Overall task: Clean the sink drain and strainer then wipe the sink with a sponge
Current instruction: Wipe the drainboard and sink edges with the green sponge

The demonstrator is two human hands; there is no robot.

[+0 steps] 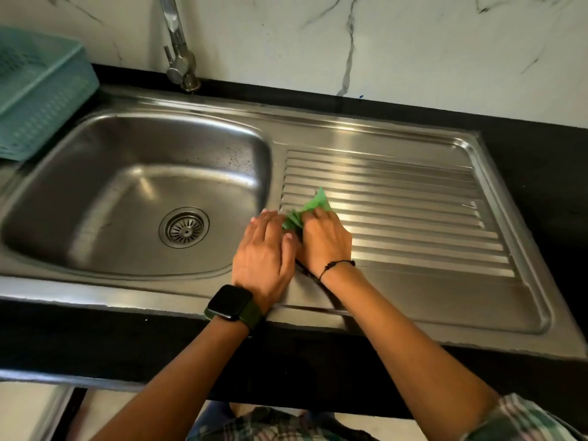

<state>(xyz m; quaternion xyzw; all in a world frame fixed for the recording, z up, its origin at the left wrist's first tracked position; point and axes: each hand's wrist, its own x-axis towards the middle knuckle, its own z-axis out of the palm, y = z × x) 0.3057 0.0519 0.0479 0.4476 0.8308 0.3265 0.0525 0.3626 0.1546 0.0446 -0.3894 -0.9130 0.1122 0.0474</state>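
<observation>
Both hands press the green scouring sponge (pixel 313 207) under narrow fingers: right hand (pixel 324 241) on top, left hand (pixel 265 249) beside; strainer (pixel 185 229) lies left of the fingers.

1. The wall (pixel 413 43) behind the counter is white marble-look tile with grey veins.
2. A black counter (pixel 541 173) runs under it and along the near edge.
3. A teal plastic basket (pixel 38 93) sits at the far left, against the wall.
4. A chrome tap (pixel 179 55) rises at the back, where wall meets counter.
5. Pale floor (pixel 28 412) shows below the counter edge.
6. Soft light glints off the metal surfaces.
</observation>
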